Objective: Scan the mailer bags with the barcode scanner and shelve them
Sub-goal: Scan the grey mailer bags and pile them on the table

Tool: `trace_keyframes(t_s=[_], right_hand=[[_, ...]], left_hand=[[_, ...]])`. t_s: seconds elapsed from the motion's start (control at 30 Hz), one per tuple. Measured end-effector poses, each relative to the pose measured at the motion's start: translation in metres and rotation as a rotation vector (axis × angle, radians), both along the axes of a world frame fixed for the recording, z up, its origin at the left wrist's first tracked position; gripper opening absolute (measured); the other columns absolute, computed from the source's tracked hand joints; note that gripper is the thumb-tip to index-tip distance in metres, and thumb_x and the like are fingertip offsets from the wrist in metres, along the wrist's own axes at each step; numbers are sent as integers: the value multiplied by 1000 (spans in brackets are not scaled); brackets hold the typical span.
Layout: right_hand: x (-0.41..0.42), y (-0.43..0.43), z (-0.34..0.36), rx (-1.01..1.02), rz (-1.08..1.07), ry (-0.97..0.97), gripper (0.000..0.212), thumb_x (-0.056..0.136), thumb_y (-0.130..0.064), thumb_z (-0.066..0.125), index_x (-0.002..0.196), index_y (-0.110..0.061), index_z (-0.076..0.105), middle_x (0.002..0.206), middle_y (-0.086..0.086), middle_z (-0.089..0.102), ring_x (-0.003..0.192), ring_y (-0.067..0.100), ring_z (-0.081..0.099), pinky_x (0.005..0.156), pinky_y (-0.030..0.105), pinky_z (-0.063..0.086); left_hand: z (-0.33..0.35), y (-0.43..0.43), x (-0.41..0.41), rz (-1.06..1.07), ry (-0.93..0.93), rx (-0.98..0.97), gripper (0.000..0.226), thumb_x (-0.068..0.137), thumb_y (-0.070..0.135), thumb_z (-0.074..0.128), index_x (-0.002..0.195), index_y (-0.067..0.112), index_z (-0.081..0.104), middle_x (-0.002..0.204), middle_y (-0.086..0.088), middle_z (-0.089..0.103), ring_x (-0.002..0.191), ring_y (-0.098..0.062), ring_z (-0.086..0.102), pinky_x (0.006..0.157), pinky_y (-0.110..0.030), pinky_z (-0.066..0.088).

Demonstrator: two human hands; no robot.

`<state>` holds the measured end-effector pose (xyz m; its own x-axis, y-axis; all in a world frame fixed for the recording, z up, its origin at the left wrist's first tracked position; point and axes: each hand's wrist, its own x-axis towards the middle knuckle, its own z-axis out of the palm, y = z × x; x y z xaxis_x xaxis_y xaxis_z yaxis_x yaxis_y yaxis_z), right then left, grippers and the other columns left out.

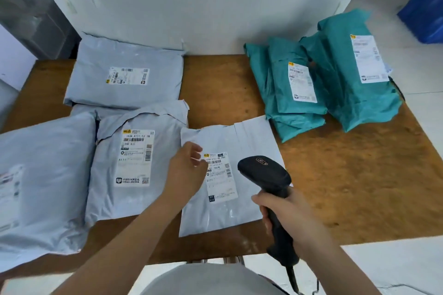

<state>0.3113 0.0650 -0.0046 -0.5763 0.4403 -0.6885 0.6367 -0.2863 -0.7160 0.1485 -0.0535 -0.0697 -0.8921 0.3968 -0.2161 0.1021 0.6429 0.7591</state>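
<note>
A flat grey mailer bag [242, 143] lies in the middle of the wooden table [335, 175], its white label facing up. My left hand [185, 170] hovers over the bag's left side with fingers loosely curled beside the label, holding nothing. My right hand [287, 213] grips the handle of a black barcode scanner [266, 175], whose head points at the label from the right. Three more grey mailer bags lie to the left: one at the back [124, 72], one in the middle [134, 163], one at the far left [40, 175].
Several teal mailer bags [335, 84] are stacked at the table's back right. A white wall panel [203, 2] stands behind the table. A blue bin [424, 14] sits on the floor at the far right. Bare wood shows at the right front.
</note>
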Motion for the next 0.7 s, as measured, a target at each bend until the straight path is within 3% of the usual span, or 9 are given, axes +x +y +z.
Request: trace_keyframes(t_s=[0.1, 0.2, 0.43, 0.7], right_hand=[[-9, -10, -8, -72, 13, -65, 32, 82, -11, 66, 53, -7, 52, 45, 9, 48, 38, 20, 42, 44, 23, 38], [-20, -14, -15, -114, 5, -90, 25, 82, -12, 66, 61, -6, 54, 52, 11, 50, 41, 20, 43, 47, 26, 40], [-35, -16, -25, -138, 4, -108, 12, 83, -12, 66, 84, -1, 62, 58, 12, 53, 43, 19, 45, 48, 26, 41], [-38, -17, -28, -158, 0, -144, 14, 84, -12, 65, 94, -3, 65, 57, 10, 53, 44, 17, 47, 48, 24, 42]], left_hand=[[-9, -31, 32, -92, 75, -218, 24, 88, 23, 59, 109, 22, 48, 100, 5, 51, 89, -13, 55, 75, -21, 47], [-19, -54, 35, -25, 41, -327, 34, 88, 33, 59, 116, 19, 47, 110, 0, 51, 97, -22, 58, 80, -35, 50], [-25, -58, 6, 85, -38, -300, 38, 83, 37, 65, 111, 12, 58, 85, 0, 64, 88, -23, 62, 83, -38, 51], [-28, -48, -5, 32, -63, -331, 25, 81, 36, 67, 95, 17, 61, 81, 6, 61, 88, -19, 63, 82, -35, 52]])
